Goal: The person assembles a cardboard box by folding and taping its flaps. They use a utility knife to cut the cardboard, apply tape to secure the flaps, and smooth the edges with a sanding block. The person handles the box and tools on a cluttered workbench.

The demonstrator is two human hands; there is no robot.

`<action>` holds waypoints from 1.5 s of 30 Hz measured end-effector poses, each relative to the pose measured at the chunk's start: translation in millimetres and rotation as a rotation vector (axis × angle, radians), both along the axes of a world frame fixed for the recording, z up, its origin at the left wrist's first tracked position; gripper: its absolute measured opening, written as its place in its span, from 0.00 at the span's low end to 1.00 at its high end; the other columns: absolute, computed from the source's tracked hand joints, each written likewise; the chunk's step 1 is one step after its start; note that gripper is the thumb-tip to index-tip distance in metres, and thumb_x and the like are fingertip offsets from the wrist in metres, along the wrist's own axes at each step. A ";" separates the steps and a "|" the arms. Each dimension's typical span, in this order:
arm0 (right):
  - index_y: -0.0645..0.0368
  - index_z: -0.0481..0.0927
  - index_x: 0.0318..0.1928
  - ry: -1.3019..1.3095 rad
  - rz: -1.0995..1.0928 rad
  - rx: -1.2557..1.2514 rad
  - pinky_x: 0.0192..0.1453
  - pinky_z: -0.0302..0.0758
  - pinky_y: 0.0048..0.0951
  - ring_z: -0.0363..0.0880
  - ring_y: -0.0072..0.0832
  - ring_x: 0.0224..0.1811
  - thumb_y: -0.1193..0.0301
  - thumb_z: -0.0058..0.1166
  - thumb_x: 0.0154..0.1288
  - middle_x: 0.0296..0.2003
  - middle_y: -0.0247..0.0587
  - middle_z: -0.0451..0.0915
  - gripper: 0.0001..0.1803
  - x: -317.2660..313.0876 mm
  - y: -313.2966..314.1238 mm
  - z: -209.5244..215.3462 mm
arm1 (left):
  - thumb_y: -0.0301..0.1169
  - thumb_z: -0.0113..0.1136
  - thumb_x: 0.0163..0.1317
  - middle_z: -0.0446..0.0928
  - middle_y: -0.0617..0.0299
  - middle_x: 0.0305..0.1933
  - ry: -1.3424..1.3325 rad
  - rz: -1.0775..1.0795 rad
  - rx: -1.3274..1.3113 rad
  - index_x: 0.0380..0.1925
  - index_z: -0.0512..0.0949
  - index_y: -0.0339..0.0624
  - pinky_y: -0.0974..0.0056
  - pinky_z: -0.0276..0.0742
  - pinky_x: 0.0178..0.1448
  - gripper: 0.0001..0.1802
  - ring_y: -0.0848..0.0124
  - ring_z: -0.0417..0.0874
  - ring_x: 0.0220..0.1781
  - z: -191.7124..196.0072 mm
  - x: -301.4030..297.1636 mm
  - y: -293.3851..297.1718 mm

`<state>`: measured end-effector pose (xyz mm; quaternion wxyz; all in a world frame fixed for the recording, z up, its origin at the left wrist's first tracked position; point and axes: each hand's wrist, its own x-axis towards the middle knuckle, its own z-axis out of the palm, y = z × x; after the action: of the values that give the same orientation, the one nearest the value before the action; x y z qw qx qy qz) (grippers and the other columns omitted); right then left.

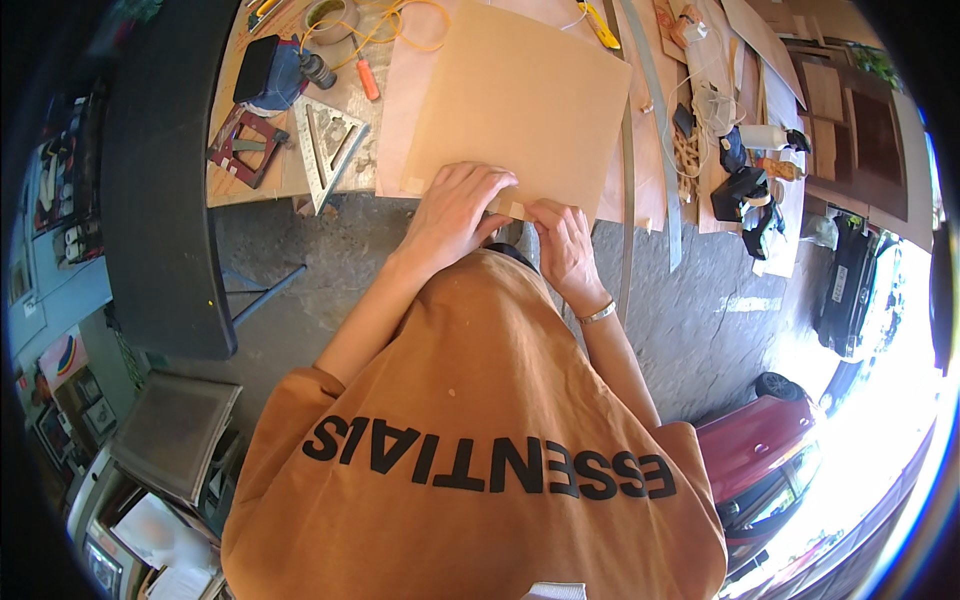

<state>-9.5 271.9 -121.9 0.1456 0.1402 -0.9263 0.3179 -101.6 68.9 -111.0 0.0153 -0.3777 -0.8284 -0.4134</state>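
A large flat brown sheet [530, 90], like paper or thin board, lies on the bench with its near edge toward me. My left hand [462, 205] is closed over that edge, its fingers on top of the sheet and its thumb mostly hidden. Just to the right, my right hand [566, 240] is closed in a pinch at the same edge. Between the two hands a short piece of tan tape [516, 210] shows on the sheet's edge, touching my right fingertips. Whatever lies under the edge is hidden.
Left on the bench are a metal speed square [325, 150], a dark red corner clamp [246, 148], an orange-handled tool [368, 80] and a tape roll [330, 18]. A yellow cutter [600, 27] and a long metal ruler [664, 130] lie right. A black table [165, 200] stands left.
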 end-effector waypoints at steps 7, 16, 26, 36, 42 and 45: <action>0.62 0.79 0.52 -0.101 -0.071 -0.119 0.51 0.76 0.41 0.79 0.43 0.47 0.83 0.60 0.67 0.44 0.44 0.81 0.14 -3.2 3.6 17.9 | 0.30 0.77 0.51 0.80 0.60 0.54 0.007 -0.001 0.002 0.56 0.75 0.45 0.52 0.72 0.63 0.31 0.57 0.79 0.58 0.2 0.4 -0.5; 0.63 0.81 0.43 -0.242 0.003 0.175 0.49 0.75 0.42 0.76 0.45 0.43 0.78 0.60 0.67 0.40 0.44 0.77 0.06 -20.5 14.4 30.4 | 0.31 0.76 0.53 0.80 0.59 0.54 0.023 -0.013 -0.009 0.54 0.76 0.44 0.52 0.72 0.63 0.28 0.57 0.79 0.58 -1.0 0.5 -0.5; 0.62 0.81 0.43 -0.215 0.097 0.024 0.50 0.77 0.42 0.79 0.44 0.45 0.79 0.61 0.65 0.41 0.43 0.79 0.06 -22.5 23.3 35.2 | 0.32 0.75 0.53 0.79 0.61 0.54 0.056 -0.025 -0.017 0.53 0.77 0.45 0.53 0.72 0.62 0.27 0.58 0.78 0.57 -3.7 0.0 -0.6; 0.63 0.75 0.43 -0.161 0.171 0.182 0.48 0.76 0.44 0.76 0.46 0.41 0.78 0.59 0.64 0.40 0.44 0.76 0.08 -24.6 23.3 29.6 | 0.32 0.76 0.52 0.80 0.62 0.54 0.067 -0.001 -0.018 0.52 0.77 0.46 0.54 0.72 0.62 0.26 0.60 0.79 0.56 -2.7 0.0 -1.5; 0.62 0.78 0.41 -0.164 0.189 0.087 0.49 0.77 0.42 0.79 0.45 0.44 0.78 0.61 0.63 0.41 0.44 0.78 0.07 -20.8 26.2 34.5 | 0.33 0.75 0.53 0.80 0.63 0.54 0.070 -0.005 -0.029 0.52 0.78 0.46 0.54 0.72 0.62 0.26 0.60 0.79 0.56 -2.8 1.1 -1.6; 0.61 0.80 0.39 -0.199 0.194 0.162 0.48 0.78 0.41 0.80 0.43 0.42 0.78 0.62 0.62 0.40 0.43 0.80 0.05 -18.8 26.8 35.2 | 0.34 0.75 0.53 0.80 0.64 0.54 0.075 -0.012 -0.027 0.52 0.78 0.46 0.54 0.72 0.62 0.25 0.60 0.79 0.55 -3.2 -0.4 -1.5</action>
<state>-28.3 298.8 -86.7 0.0101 0.2081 -0.9409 0.2672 -102.0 67.4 -114.3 0.0389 -0.3978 -0.8306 -0.3878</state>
